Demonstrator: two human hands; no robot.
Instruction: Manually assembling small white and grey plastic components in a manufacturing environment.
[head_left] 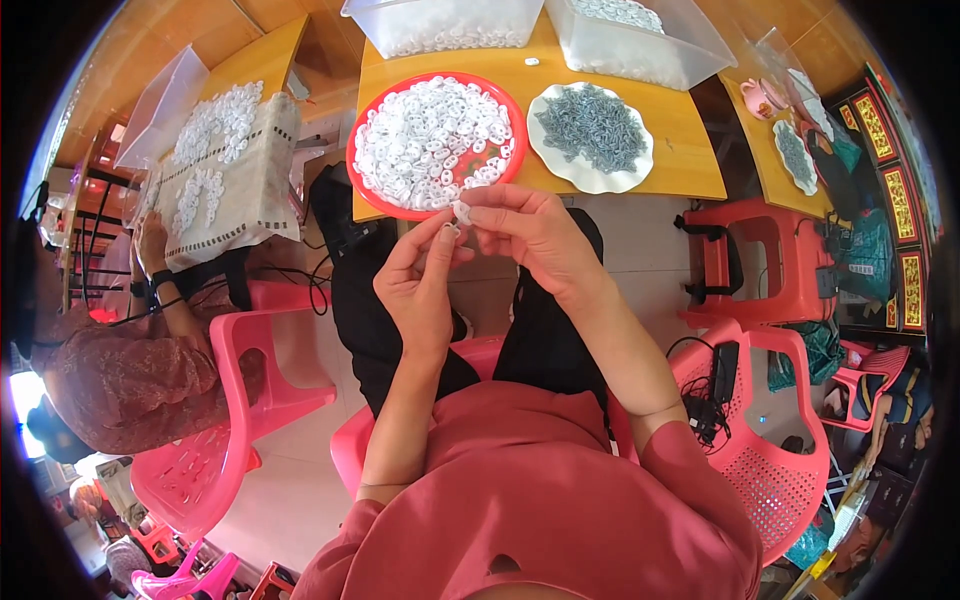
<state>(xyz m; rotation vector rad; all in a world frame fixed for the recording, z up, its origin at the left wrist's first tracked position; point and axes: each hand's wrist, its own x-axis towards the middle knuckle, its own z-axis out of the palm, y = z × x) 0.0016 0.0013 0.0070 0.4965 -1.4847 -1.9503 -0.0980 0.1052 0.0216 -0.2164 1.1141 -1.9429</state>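
My left hand (425,285) and my right hand (535,235) meet over the near rim of a red basin (519,125). Between thumb and fingers, my right hand pinches a small white plastic piece (461,212). Just below it, the left fingertips are closed on another small white piece (452,229); its shape is partly hidden by the fingers. Loose white oval pieces (420,130) with holes in them heap in the basin. To its right, a white scalloped plate (600,184) bears a pile of small grey pieces (592,128).
Clear plastic tubs (455,25) of white pieces stand at the table's (690,170) far side. On the left, a person (140,370) sits by a cloth-covered table (255,180) with more white pieces. A red stool (760,250) and pink chair (770,470) stand on my right.
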